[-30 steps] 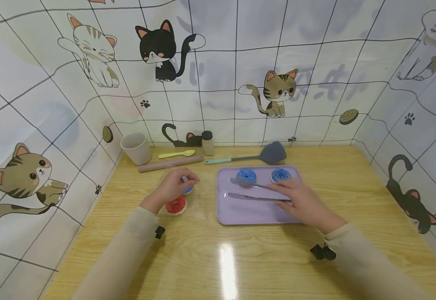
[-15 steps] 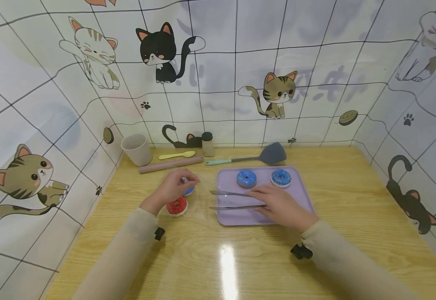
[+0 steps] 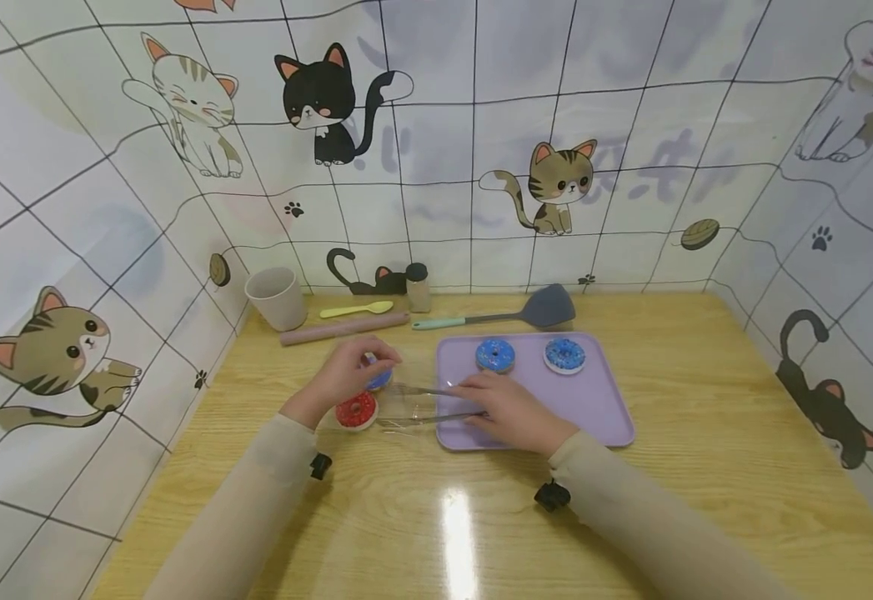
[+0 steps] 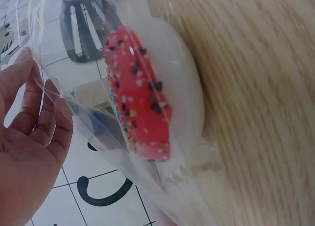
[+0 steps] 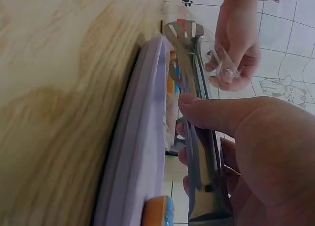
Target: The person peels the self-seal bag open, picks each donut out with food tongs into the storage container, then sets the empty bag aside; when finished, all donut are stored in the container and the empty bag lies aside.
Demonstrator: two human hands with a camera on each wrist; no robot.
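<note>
My left hand (image 3: 348, 368) pinches the edge of a clear plastic bag (image 4: 152, 186) between thumb and fingers. Inside the bag lie a red-iced toy donut (image 3: 356, 411) with sprinkles and, partly hidden by the hand, a blue-iced donut (image 3: 381, 380). Metal tongs (image 3: 428, 419) are in my right hand (image 3: 514, 410), their two arms spread apart and slotted ends at the bag's mouth, close to the donuts. The right wrist view shows the thumb along one arm of the tongs (image 5: 201, 162). Two blue donuts, one left (image 3: 495, 356) and one right (image 3: 564, 356), sit on the purple tray (image 3: 609, 419).
Along the back wall stand a beige cup (image 3: 276, 300) and a black-capped jar (image 3: 418, 290). A yellow spoon (image 3: 356, 310), a pinkish rolling pin (image 3: 344, 329) and a dark spatula (image 3: 547, 307) lie in front of the wall on the wooden table (image 3: 676, 375).
My right hand has carried the spread tongs leftward from over the tray to the bag's mouth by the donuts. The left hand stays in place at the bag.
</note>
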